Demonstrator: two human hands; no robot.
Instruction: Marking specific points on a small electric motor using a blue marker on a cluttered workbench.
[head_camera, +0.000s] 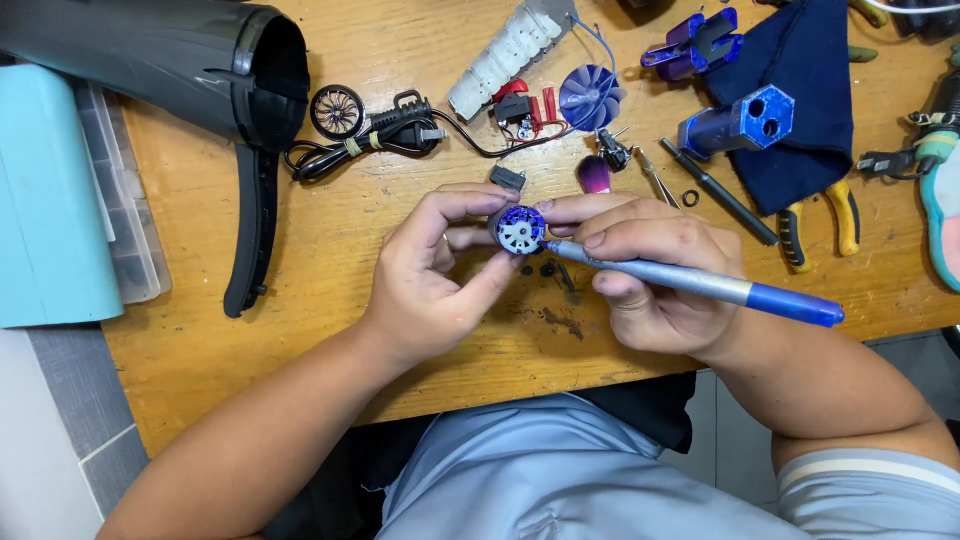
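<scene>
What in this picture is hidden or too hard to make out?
- Small motor: its body is covered by the left hand and right hand.
- Blue tool: its tip is too small to identify.
- Hair dryer shell: cut off by the top edge.

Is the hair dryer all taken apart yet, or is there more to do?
Mostly apart. The black plastic hair dryer shell lies open on the wooden table, with the blue plastic fan and white heating coil block already out. In hand: the left hand holds the small round motor with a blue-and-white end, and the right hand pokes it with a blue-handled screwdriver. Left: the motor itself looks unopened.
</scene>
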